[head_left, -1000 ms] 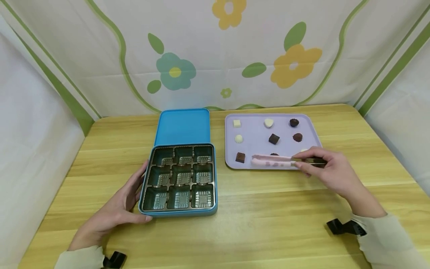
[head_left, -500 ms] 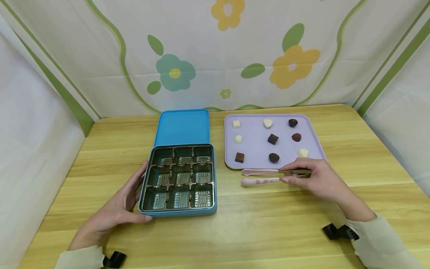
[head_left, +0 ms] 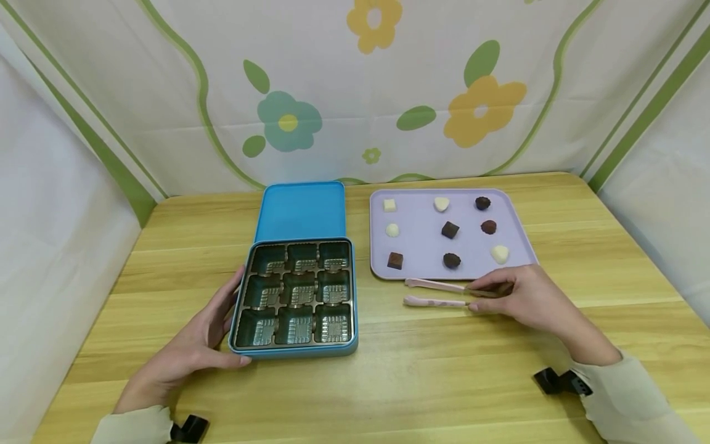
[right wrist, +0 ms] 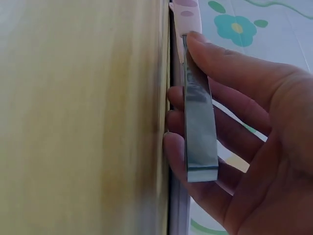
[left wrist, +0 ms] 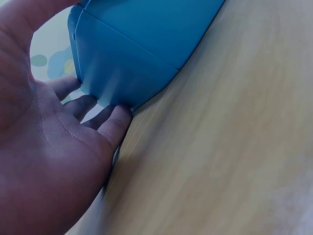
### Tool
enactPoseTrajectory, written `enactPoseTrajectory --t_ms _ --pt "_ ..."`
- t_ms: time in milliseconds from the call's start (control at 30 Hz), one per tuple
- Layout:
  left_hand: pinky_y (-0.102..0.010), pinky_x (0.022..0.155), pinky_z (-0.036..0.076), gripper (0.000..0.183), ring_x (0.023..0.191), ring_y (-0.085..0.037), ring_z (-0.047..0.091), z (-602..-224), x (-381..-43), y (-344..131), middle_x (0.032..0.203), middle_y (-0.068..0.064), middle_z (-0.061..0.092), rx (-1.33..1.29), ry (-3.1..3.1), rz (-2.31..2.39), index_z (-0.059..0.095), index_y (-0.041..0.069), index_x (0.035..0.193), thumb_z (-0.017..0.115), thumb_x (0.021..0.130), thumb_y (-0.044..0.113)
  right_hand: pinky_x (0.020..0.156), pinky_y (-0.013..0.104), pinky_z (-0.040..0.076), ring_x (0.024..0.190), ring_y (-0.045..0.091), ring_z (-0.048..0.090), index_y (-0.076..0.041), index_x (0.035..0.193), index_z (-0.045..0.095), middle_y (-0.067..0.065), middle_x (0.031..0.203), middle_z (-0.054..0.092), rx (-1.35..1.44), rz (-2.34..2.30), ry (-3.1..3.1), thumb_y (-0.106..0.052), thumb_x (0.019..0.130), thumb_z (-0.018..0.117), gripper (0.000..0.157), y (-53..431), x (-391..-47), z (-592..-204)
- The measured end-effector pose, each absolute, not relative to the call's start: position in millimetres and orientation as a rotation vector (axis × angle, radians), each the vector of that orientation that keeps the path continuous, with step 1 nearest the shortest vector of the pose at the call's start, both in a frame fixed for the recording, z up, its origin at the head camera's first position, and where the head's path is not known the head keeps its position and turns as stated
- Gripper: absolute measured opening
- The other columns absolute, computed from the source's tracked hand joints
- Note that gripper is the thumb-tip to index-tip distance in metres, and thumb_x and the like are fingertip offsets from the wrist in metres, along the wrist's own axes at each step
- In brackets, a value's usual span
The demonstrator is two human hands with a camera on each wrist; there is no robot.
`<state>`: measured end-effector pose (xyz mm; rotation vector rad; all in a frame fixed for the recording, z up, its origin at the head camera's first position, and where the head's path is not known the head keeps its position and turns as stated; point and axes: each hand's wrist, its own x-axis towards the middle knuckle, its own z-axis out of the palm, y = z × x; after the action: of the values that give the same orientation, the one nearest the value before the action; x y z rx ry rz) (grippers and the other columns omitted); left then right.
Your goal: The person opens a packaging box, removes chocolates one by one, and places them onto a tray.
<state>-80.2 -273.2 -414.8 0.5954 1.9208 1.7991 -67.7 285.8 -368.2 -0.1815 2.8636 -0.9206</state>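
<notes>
My left hand (head_left: 191, 351) rests against the left side of a blue tin (head_left: 294, 353), with the thumb at its near left corner. In the left wrist view, the fingertips touch the tin's wall (left wrist: 132, 49). A dark plastic insert (head_left: 299, 288) with several square compartments sits in the tin. On the right, my right hand (head_left: 521, 302) holds metal tongs with pink tips (head_left: 435, 302) between thumb and fingers, low over the table by the tray's near edge. The metal band of the tongs (right wrist: 200, 137) shows in the right wrist view. Their tips stand apart with nothing between them.
A lilac tray (head_left: 418, 246) behind the tongs bears several chocolates, among them a white square (head_left: 390, 205), a dark square (head_left: 450, 230) and a white heart (head_left: 500, 253). The blue lid (head_left: 302, 213) lies behind the tin. A flowered cloth (head_left: 344, 80) hangs at the back.
My right hand has brought the tongs from over the tray toward me, to the table by the tray's near edge, and the tips have spread. My left hand has stayed at the tin.
</notes>
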Motion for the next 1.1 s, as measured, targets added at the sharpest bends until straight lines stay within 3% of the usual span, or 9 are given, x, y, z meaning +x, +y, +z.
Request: enactPoseTrajectory --t_ms 300,567,900,1100 --pt "-0.012 0.112 0.041 0.137 0.151 0.013 0.032 -421 -80 -272 0.184 -0.007 -0.005 0.561 1.934 1.786 0.001 0.033 0.175 0.086 0.078 -0.011 0.060 0.023 0.047 0.070 -0.001 0.056 -0.029 0.095 0.088 -0.019 0.081 0.074 -0.375 -0.878 2.948 -0.031 0.076 0.100 0.022 285 -66 -375" --pt "-0.016 0.110 0.046 0.136 0.150 0.008 0.037 -423 -83 -271 0.183 -0.014 -0.007 0.634 1.926 1.789 -0.001 0.029 0.175 0.085 0.078 -0.013 0.061 0.022 0.047 0.070 -0.001 0.054 -0.027 0.095 0.088 -0.018 0.082 0.074 -0.432 -0.926 2.956 -0.027 0.075 0.100 0.023 290 -67 -381" --pt "-0.015 0.112 0.044 0.135 0.152 0.008 0.036 -427 -85 -271 0.184 -0.009 -0.004 0.584 1.943 1.784 0.000 0.032 0.175 0.085 0.079 -0.011 0.060 0.022 0.047 0.070 -0.002 0.054 -0.026 0.094 0.088 -0.016 0.082 0.074 -0.448 -0.961 2.934 -0.027 0.075 0.100 0.023 290 -70 -384" --pt "-0.019 0.110 0.048 0.137 0.150 0.003 0.041 -428 -86 -271 0.181 -0.020 -0.007 0.649 1.912 1.799 -0.002 0.027 0.175 0.085 0.077 -0.014 0.062 0.022 0.048 0.071 -0.001 0.055 -0.025 0.094 0.087 -0.016 0.083 0.075 -0.413 -0.937 2.921 -0.028 0.076 0.100 0.022 289 -70 -383"
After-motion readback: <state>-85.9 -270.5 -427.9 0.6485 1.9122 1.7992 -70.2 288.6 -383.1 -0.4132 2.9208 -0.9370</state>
